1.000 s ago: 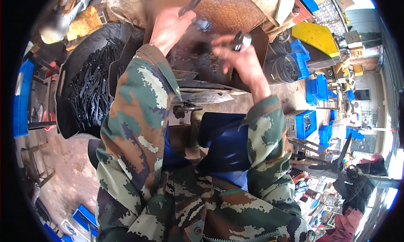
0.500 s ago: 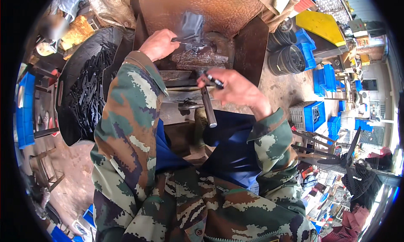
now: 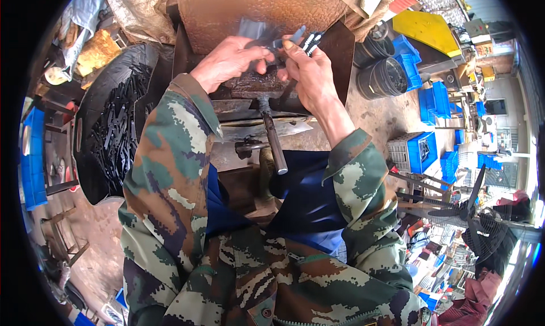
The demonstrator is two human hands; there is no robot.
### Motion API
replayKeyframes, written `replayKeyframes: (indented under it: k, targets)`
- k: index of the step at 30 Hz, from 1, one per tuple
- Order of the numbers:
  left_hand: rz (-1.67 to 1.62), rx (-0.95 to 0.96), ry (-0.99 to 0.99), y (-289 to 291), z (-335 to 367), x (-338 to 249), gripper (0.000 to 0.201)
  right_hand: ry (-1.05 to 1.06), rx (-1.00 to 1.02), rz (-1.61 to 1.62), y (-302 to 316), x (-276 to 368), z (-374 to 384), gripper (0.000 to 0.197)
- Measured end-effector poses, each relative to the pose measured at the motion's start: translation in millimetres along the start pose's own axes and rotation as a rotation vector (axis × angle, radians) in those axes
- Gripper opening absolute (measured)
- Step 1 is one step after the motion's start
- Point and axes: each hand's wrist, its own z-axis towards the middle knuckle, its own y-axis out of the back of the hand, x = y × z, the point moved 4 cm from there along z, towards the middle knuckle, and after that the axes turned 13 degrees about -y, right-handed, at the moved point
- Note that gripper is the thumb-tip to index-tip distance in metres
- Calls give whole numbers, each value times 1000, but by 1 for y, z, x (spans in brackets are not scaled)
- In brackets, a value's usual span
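My left hand (image 3: 235,59) is closed at the left of the work box, its fingers round a dark strip (image 3: 262,43) that is blurred. Close beside it, my right hand (image 3: 311,70) grips several dark strips (image 3: 311,42) with pale glints, and its thumb lies against a grey blade-like piece (image 3: 300,33). The two hands almost meet over a rough, dark metal block (image 3: 258,83). Behind them a bluish-grey blurred patch (image 3: 251,28) shows, perhaps a spinning wheel. A round metal bar (image 3: 274,139) sticks out toward me below the block.
At the left stands a black bin (image 3: 85,156) full of dark strips. Black buckets (image 3: 381,79) and blue crates (image 3: 434,103) stand at the right, with a fan (image 3: 468,212) lower down. A brown textured sheet (image 3: 261,8) rises behind the work box.
My right hand has moved up from the round bar to beside my left hand. The left hand has shifted slightly right, and the strips in the right hand now point up and away.
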Motion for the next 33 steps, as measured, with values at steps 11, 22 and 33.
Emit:
replayKeyframes:
  k: [11,22,33]
  targets:
    - [8,-203,130,47,7,51,32,56,-43,-94,7,-4,-3,9]
    - [215,-2,-82,44,10,84,24,104,-52,-265,23,-1,-13,25]
    - [718,84,-277,27,1,38,26,13,-36,-151,33,4,-17,20]
